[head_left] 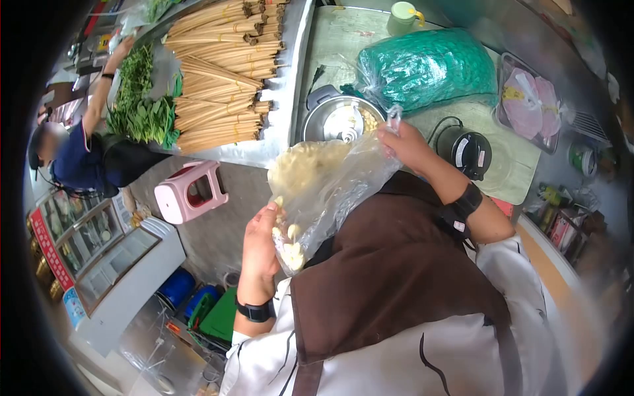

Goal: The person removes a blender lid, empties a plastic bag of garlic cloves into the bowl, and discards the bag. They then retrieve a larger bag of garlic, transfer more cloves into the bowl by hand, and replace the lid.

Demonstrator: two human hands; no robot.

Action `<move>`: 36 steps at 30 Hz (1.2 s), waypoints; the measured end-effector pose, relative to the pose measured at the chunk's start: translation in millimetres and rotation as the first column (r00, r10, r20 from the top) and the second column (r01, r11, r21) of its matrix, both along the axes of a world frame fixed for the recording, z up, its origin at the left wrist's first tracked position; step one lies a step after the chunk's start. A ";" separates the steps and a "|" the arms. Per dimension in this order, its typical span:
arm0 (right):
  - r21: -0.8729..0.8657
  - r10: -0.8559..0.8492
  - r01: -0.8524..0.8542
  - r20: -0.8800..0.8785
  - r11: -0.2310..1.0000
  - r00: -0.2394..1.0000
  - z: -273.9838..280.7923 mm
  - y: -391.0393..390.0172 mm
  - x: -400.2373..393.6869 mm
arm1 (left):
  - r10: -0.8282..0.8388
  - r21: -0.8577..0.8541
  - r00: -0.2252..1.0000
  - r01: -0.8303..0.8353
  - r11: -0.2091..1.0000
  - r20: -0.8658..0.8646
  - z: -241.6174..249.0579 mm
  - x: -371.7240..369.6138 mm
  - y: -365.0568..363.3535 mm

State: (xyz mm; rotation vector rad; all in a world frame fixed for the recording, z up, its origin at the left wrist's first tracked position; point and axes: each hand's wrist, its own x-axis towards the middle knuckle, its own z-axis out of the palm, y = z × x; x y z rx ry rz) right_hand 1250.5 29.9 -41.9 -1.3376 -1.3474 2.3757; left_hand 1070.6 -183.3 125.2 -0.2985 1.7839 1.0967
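A clear plastic bag (350,191) holding pale pieces that look like peeled garlic cloves (292,254) is stretched between my hands, in front of my brown apron. My left hand (260,241) grips its lower left side, the thumb on the film and the other fingers partly hidden. At the gathered upper right end, my right hand (406,148) is closed around the plastic. Just beyond the bag stands a steel chopper bowl (316,122) with a blade in the middle and some pale cloves inside. The black chopper motor head (467,155) rests to the right of my right hand.
A big green plastic bag (429,69) and a lidded cup (401,20) stand at the back of the table. Bundled wooden skewers (221,79) and leafy greens (135,99) lie to the left. A pink stool (191,191) is on the floor. Another person (82,155) reaches over at far left.
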 end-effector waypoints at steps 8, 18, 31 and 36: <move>0.619 -0.024 -0.198 0.332 0.760 0.943 9.2 -13.7 33.1 | -0.024 0.034 0.999 0.026 0.999 -0.044 -3.2 4.0 4.0; 0.926 0.656 -0.269 0.032 0.264 0.754 126.0 -29.8 -45.7 | -0.012 0.392 0.990 -0.044 0.919 0.141 -9.2 1.6 62.3; 0.744 0.634 -0.324 -0.169 0.584 0.755 100.5 -2.7 -55.5 | -0.632 0.040 0.618 0.729 0.683 -0.468 -140.3 -47.4 14.3; 0.696 0.744 -0.490 -0.095 0.525 0.661 102.6 13.7 -54.6 | -0.289 0.455 0.900 0.418 0.786 -0.327 -175.2 -53.5 28.2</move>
